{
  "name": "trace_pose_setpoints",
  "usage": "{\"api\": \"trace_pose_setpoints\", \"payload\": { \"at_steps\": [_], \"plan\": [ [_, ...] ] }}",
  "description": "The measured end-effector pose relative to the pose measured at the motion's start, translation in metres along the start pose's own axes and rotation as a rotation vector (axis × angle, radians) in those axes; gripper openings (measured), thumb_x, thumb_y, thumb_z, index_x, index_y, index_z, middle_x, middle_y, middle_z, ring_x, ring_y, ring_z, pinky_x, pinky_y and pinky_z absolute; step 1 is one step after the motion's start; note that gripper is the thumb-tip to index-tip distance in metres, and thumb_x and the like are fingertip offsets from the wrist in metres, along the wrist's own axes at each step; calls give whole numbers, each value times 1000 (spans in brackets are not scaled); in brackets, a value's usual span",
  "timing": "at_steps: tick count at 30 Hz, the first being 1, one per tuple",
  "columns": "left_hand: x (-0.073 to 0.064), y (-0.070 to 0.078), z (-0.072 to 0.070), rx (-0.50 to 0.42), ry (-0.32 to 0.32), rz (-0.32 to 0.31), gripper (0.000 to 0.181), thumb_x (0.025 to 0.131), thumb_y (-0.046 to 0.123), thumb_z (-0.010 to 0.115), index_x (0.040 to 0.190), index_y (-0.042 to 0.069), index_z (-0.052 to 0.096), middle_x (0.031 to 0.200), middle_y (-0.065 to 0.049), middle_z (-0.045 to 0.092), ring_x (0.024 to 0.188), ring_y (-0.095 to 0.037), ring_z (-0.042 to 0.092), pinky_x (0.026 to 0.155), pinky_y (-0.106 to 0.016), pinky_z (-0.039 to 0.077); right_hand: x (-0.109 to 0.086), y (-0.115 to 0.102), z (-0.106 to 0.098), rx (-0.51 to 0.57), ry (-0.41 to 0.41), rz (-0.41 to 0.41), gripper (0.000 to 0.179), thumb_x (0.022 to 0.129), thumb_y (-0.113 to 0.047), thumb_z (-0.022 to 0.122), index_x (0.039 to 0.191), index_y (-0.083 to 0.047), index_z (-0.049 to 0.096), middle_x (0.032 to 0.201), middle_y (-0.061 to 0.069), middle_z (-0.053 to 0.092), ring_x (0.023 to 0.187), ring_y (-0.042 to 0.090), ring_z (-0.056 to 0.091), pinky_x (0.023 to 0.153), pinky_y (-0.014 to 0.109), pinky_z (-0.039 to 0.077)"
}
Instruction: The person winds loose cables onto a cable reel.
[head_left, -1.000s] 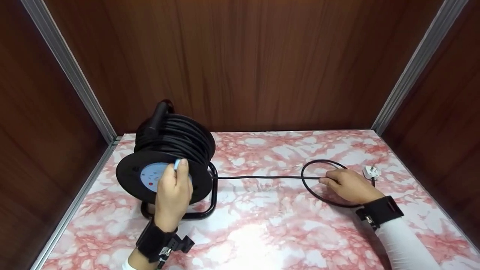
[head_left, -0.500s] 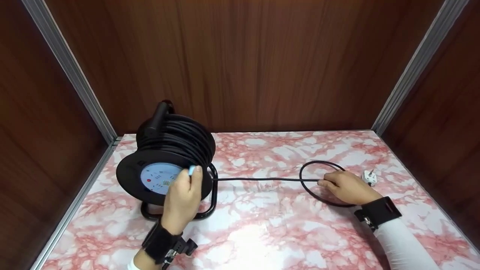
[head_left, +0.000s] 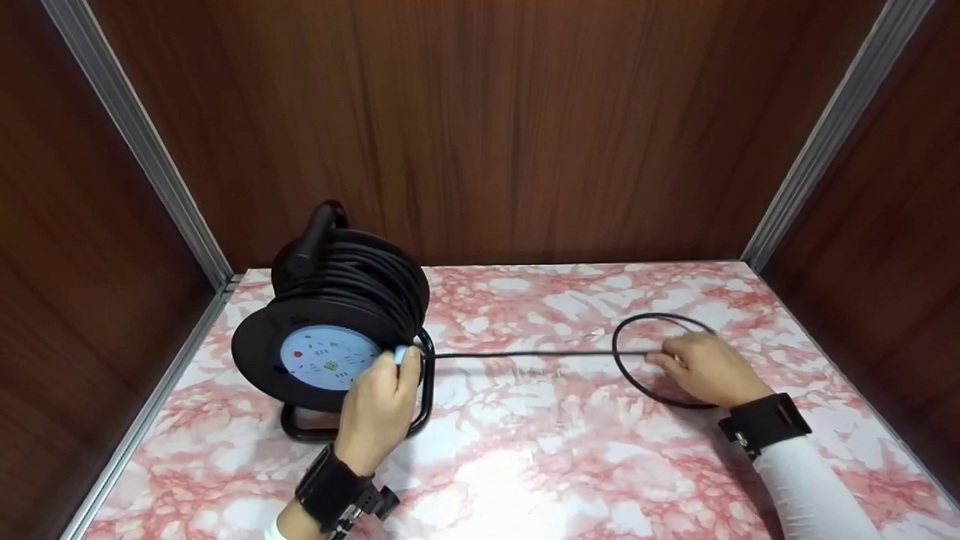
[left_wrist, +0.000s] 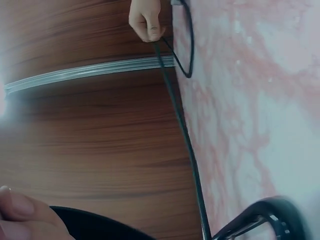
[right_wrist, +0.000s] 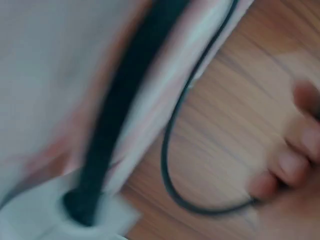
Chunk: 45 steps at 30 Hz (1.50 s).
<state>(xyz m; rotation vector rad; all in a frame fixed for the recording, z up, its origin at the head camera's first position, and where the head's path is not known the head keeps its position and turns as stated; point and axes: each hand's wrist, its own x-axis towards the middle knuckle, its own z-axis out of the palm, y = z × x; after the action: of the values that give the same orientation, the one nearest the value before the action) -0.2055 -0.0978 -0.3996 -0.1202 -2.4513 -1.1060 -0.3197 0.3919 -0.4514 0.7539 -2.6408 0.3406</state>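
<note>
On the left side of the table stands a black cable reel (head_left: 259,356) wound with black cable, a pale blue socket panel (head_left: 322,360) on its front disc. My left hand (head_left: 377,412) grips the small light blue knob (head_left: 400,355) at the disc's right edge, thumb along its top. From the reel a taut cable (head_left: 525,353) runs right to my right hand (head_left: 709,371), which pinches it between thumb and fingers. Beyond that pinch the cable hangs in a loop. The white plug (right_wrist: 112,217) shows blurred in the right wrist view and is hidden in the head view.
A tubular black stand (head_left: 429,390) supports the reel, with a black carrying handle (head_left: 313,236) on top. The pink and white marbled table (head_left: 525,450) is bounded by brown wood-grain panels (head_left: 480,135) and metal corner rails (head_left: 825,135).
The left hand has swung right and slightly down with the knob, turning the disc. The right hand has shifted slightly right with the cable; the plug has dropped out of the head view.
</note>
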Motion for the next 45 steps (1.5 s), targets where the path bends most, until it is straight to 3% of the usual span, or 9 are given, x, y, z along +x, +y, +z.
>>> {"api": "trace_pose_setpoints", "payload": {
  "at_steps": [3,9,11,17,25,33,40,42,45],
  "plan": [
    [-3,-4,5,31,-34,-10,46,112,40,46,74,14,48,66,-5,46,59,-22,51,57,-44,46,-2,0,1,32,-70,48,33,104,-45,67,76,-29,57,66,-16,47,66,10,50,65,37,42],
    [-9,-12,13,78,-46,-1,44,112,37,50,73,15,48,66,-4,50,58,-24,56,56,-47,47,7,-6,-5,-36,229,-72,35,95,-33,80,74,-22,55,65,-8,52,69,24,57,75,48,45],
    [-10,-16,14,81,-63,-9,44,111,37,50,74,15,49,66,-4,51,59,-24,56,57,-47,48,5,-5,-5,-31,195,-50,37,95,-36,80,72,-23,55,65,-9,51,67,22,55,71,46,45],
    [-18,-30,19,112,-137,-66,45,112,40,46,76,14,51,71,-9,57,67,-30,66,61,-52,52,-4,1,-3,47,-118,74,36,104,-49,65,74,-29,59,64,-15,46,62,10,47,64,36,41],
    [-24,-44,20,133,-169,-105,47,112,43,44,77,14,52,75,-11,60,75,-34,70,68,-57,53,5,-7,-8,-49,197,-57,34,96,-36,80,75,-24,56,66,-9,51,68,20,54,74,46,44],
    [-27,-56,14,171,-203,-144,49,113,44,42,79,12,58,76,-9,62,75,-34,70,66,-58,53,-1,-3,-5,53,-110,64,32,104,-48,64,80,-27,64,69,-15,52,68,11,52,69,39,44],
    [-29,-64,8,182,-242,-153,47,113,43,41,84,11,61,83,-9,66,82,-37,72,71,-60,53,6,-8,-10,-18,168,-26,29,98,-34,77,79,-24,58,71,-8,55,73,23,59,72,45,45],
    [-29,-66,7,185,-249,-158,48,113,45,41,84,12,61,84,-10,67,83,-38,72,71,-60,53,4,-6,-9,-19,168,18,29,97,-33,79,78,-24,59,70,-7,54,72,24,58,71,46,44],
    [-30,-72,4,195,-261,-183,51,113,47,40,88,10,64,86,-11,69,85,-38,72,72,-60,54,1,-3,-4,8,45,87,28,99,-37,76,78,-26,61,68,-10,52,68,19,54,67,43,43]
  ]
}}
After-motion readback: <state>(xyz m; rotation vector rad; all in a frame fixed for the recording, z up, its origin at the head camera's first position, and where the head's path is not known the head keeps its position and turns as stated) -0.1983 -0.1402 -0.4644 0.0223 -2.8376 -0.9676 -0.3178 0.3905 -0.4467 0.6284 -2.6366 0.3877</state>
